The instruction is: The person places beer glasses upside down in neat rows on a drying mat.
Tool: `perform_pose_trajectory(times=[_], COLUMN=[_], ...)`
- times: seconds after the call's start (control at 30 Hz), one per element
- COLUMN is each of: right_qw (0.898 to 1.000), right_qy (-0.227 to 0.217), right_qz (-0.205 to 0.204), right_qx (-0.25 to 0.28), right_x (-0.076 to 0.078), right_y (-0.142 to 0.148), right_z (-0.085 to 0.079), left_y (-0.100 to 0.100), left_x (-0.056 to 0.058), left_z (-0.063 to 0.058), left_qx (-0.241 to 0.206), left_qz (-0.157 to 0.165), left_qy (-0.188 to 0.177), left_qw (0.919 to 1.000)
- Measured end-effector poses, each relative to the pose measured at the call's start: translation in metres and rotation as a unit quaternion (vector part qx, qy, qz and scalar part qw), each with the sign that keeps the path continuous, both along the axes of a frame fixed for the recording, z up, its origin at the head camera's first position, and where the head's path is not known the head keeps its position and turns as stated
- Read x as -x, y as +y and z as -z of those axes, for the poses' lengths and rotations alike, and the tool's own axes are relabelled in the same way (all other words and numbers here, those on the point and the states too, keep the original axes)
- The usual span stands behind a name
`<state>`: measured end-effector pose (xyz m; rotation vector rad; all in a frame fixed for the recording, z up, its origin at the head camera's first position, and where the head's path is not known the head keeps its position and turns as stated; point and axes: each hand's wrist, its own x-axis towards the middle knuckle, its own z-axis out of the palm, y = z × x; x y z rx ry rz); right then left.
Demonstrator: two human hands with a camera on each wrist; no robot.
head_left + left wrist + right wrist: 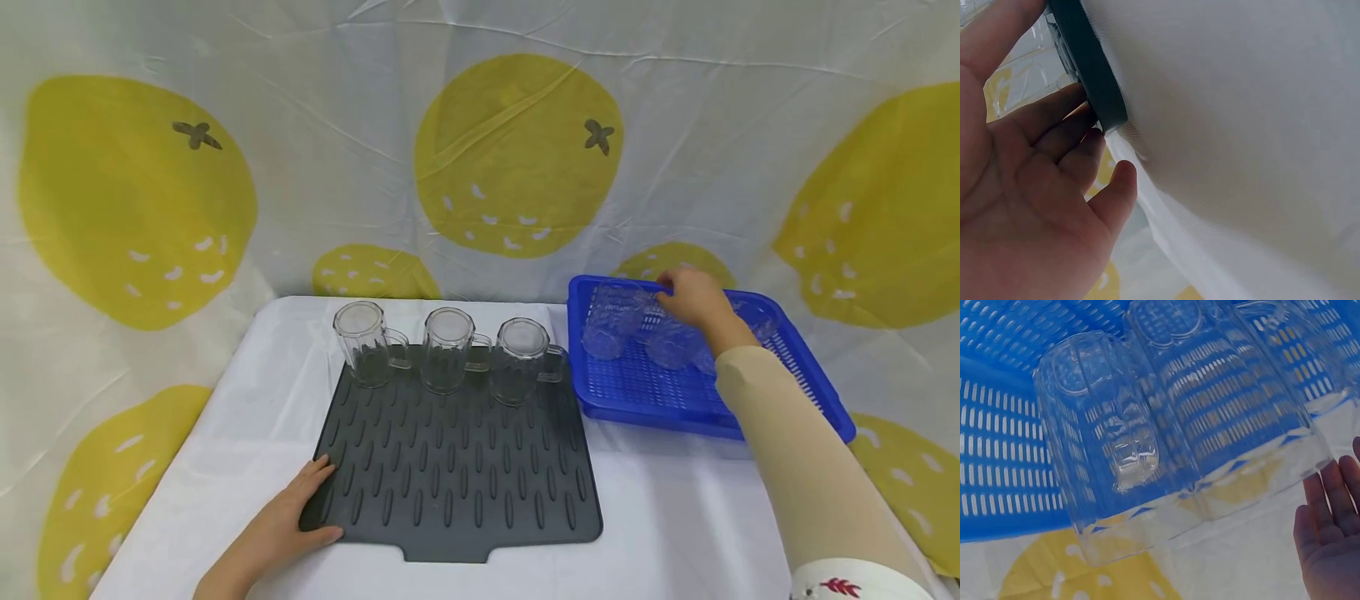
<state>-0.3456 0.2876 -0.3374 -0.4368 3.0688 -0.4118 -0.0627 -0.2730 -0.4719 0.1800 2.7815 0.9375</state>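
Note:
My left hand rests at the left front corner of a dark grey drying mat, fingers along its side edge and thumb at its front edge. In the left wrist view, the fingers lie nearly straight against the mat's rim. My right hand reaches over the blue basket, close above the clear glass mugs lying there. From the right wrist, its fingertips are right at the rim of a mug, with the fingers extended. The thumb is hidden there.
Three clear glass mugs stand in a row along the mat's back edge: left mug, middle mug and right mug. Their handles point right. The basket stands at the back right on a white cloth, before a lemon-print curtain.

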Motion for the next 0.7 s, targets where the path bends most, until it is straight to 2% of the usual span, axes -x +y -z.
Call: perform_pose_trajectory(times=[0.17,0.4,0.7], right_qw=[0.999,0.997,0.994], right_qy=[-0.008,-0.007,-0.075], right_qz=[-0.015,-0.054,-0.060], right_qx=[-0.037,-0.054,-0.061], right_x=[0.011,0.016,0.023], right_y=[-0.003,-0.004,-0.007], right_z=[0.008,0.015,0.021], left_y=[0.001,0.002,0.001], left_x=[0.001,0.001,0.001], left_z=[0.001,0.001,0.001], left_qx=[-0.002,-0.009,-0.011], left_qz=[-0.009,-0.011,-0.017], left_qy=[-0.009,-0.008,-0.020], left_qw=[0.9999,0.9999,0.9996])
